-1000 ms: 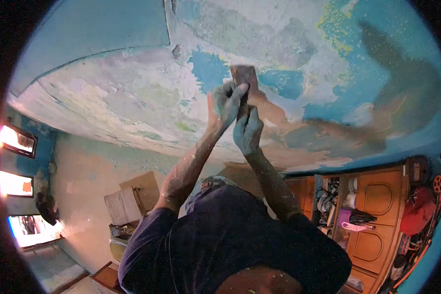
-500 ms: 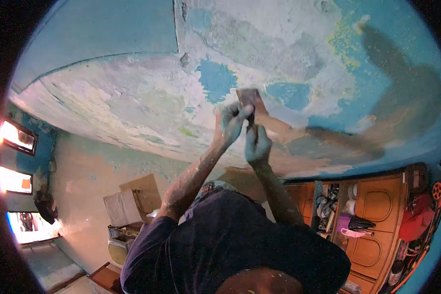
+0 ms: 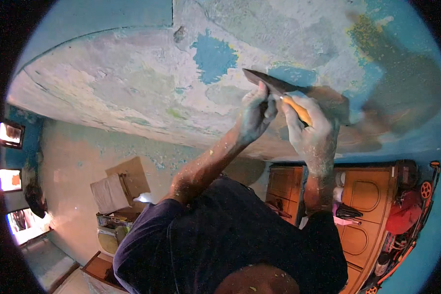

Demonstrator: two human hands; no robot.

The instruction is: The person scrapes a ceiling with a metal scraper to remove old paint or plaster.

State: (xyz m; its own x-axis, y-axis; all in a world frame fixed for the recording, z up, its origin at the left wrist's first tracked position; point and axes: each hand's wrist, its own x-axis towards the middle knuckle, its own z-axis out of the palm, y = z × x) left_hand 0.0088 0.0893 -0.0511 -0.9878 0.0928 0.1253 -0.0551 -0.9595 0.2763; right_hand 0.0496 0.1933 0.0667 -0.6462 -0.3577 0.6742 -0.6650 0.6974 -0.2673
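A scraper [image 3: 297, 110] with a yellow handle and a wide dark metal blade is held up close to the patchy plastered surface. Around its handle are the closed fingers of my right hand [image 3: 316, 131], whitened with dust. My left hand [image 3: 254, 116], also powdery, has its fingers curled at the blade, the thumb pressed against the metal. The blade tilts up to the left, beside a blue paint patch [image 3: 214, 59]; whether its edge touches the plaster [image 3: 147, 93] I cannot tell.
Wooden cabinets [image 3: 360, 196] stand at the right, beside a red bag [image 3: 404, 215] and hanging items. At the left are bright windows [image 3: 10, 180], a cardboard piece [image 3: 137, 179] and stacked boxes. A large shadow falls on the blue paint at the upper right.
The scraper has turned, its handle now out to the right. My right hand has moved right and up with it; my left hand has shifted right. The view has tilted slightly.
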